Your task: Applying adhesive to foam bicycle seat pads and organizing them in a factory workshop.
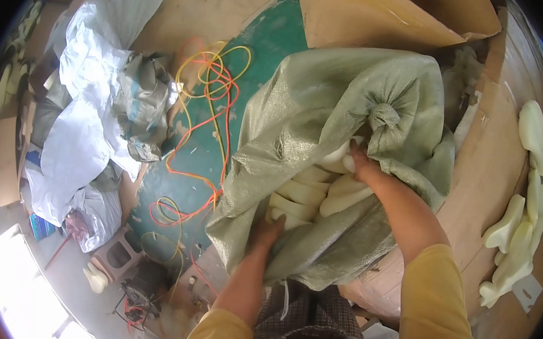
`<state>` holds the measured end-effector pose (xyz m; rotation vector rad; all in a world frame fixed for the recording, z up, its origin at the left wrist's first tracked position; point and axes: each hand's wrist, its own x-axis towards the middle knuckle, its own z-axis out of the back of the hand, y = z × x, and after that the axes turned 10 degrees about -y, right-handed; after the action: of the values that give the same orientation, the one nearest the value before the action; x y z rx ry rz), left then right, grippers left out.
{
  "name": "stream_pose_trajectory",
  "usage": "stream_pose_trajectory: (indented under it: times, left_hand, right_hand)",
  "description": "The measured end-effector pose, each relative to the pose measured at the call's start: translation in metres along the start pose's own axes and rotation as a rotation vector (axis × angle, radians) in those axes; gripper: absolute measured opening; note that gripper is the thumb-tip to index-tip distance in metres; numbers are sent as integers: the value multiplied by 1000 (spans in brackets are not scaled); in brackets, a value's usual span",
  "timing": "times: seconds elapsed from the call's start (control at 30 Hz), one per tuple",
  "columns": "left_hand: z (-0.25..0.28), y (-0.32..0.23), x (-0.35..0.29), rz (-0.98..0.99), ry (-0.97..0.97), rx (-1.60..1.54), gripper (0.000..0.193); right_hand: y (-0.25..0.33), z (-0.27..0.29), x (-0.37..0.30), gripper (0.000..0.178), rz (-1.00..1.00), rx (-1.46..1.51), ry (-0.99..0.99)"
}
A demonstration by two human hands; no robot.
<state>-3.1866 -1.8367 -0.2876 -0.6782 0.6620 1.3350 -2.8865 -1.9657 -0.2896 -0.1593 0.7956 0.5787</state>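
Note:
A large green woven sack [275,122] lies in front of me with its mouth spread open and a twisted knot of its cloth standing at the far right. Smooth cream foam-like pieces [294,203] are packed inside. My right hand [366,168] reaches into the mouth, its fingers closed at the end of a pale piece below the knot. At the near left side of the opening is my left hand [268,232], its thumb by the cream pieces. Its other fingers are mostly hidden.
Orange and yellow hoses [188,177] tangle on the green floor left of the sack. White sheeting [89,91] and a grey bundle [142,105] lie farther left. A cardboard box [385,16] stands beyond the sack. More cream pieces [518,240] lie along the right.

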Motion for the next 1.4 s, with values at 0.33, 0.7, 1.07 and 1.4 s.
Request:
stream_pose_trajectory:
  times: [0.33,0.7,1.07,1.4]
  left_hand:
    - [-25,-3,8,192,53,-328,83]
    - [-33,79,35,-214,-146,-325,61]
    - [-24,43,30,510,-102,-932,55]
    - [-19,53,5,517,9,-1109,54]
  right_hand:
    - [-15,7,25,117,245,153,-74]
    - [69,15,2,88,186,-309,-52]
    - [10,-80,66,60,230,275,-543]
    - [58,-37,-13,60,277,428,-501]
